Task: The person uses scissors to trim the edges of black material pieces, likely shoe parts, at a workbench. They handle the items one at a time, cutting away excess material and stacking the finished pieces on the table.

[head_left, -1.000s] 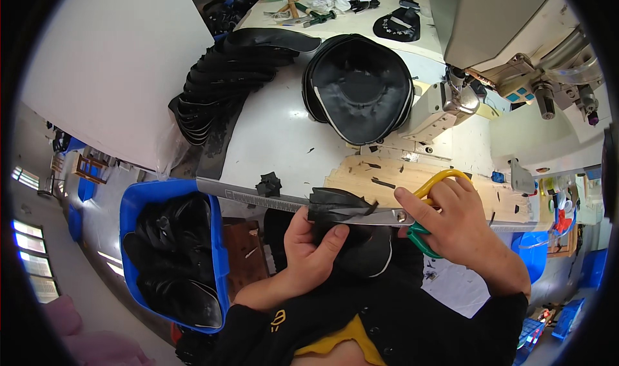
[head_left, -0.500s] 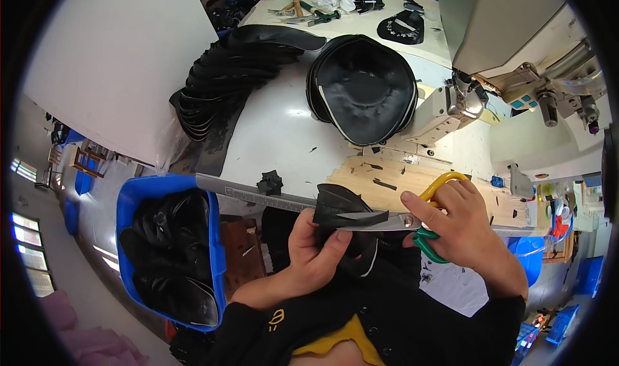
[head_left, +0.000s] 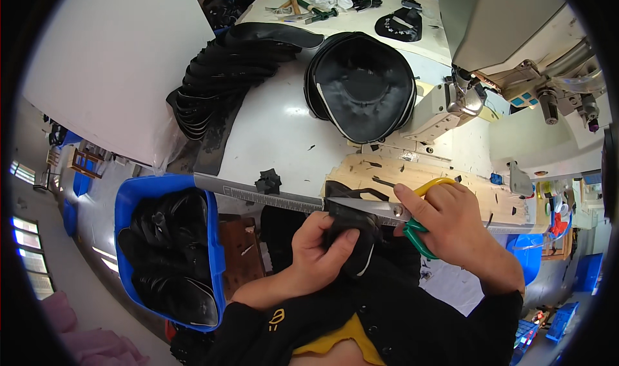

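Note:
My left hand [head_left: 316, 253] pinches a black leather-like piece [head_left: 356, 237] with a pale edge, thumb on top, just in front of the table edge. In my right hand [head_left: 448, 224] is a pair of scissors [head_left: 366, 207] with one yellow and one green handle loop. Their metal blades point left and lie across the upper part of the black piece; the handles look nearly closed. A dark flap of the piece shows beyond the blades. Part of the piece is hidden under my left fingers.
A blue bin [head_left: 218, 250] of black pieces stands at left. On the table [head_left: 271, 134] sit a fanned row of black pieces [head_left: 225, 69], a stack of rounded black pieces [head_left: 364, 82] and black scraps [head_left: 268, 182]. A sewing machine [head_left: 445, 111] rises at right.
The scissors have moved slightly left and up, and their handles have come closer together. The black piece is turned, its upper flap now lying beyond the blades toward the table.

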Demonstrator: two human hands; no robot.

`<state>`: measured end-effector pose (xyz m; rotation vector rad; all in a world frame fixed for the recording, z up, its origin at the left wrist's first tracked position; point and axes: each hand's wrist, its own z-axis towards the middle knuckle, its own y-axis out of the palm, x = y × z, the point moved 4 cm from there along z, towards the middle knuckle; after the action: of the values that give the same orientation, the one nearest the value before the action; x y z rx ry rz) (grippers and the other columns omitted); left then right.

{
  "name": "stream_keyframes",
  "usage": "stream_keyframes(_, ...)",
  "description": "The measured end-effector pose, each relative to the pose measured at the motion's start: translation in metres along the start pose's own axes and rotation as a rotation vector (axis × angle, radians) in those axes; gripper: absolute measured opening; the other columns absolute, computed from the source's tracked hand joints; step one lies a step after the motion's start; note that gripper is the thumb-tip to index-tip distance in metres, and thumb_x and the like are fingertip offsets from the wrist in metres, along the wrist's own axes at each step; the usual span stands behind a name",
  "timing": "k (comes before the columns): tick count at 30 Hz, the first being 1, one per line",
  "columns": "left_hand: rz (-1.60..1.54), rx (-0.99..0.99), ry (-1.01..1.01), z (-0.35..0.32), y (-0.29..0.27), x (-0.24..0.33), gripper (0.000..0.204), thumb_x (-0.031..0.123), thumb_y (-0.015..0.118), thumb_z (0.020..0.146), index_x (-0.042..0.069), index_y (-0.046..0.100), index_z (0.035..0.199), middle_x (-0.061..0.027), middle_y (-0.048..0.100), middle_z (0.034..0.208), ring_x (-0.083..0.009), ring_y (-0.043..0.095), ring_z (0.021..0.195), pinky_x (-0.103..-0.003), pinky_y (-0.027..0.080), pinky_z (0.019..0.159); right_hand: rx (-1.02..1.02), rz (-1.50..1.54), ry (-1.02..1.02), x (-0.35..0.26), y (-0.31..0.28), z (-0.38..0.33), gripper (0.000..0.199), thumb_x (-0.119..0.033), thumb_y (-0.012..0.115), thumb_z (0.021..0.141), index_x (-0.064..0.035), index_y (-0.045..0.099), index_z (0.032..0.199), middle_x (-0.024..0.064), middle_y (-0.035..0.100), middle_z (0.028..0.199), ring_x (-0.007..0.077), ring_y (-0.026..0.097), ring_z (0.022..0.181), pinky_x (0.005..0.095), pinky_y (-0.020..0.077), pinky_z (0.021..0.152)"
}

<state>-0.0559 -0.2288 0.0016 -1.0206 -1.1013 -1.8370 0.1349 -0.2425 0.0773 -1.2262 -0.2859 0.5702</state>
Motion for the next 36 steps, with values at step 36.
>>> stream_keyframes(36,-0.158,-0.074,-0.232,-0.004,-0.002,-0.014,0.020,0.001,0.045,0.095,0.003,0.039,0.115,-0.0124,0.053,0.114,-0.0177,0.058,0.100,-0.032,0.057,0.071,-0.108,0.187,0.001,0.003,0.011,0.006,0.070,-0.045,0.075,0.064,-0.0145,0.053,0.122,0.0044,0.050,0.074,0.0237,0.053,0.067,0.0360,0.0405,0.062)
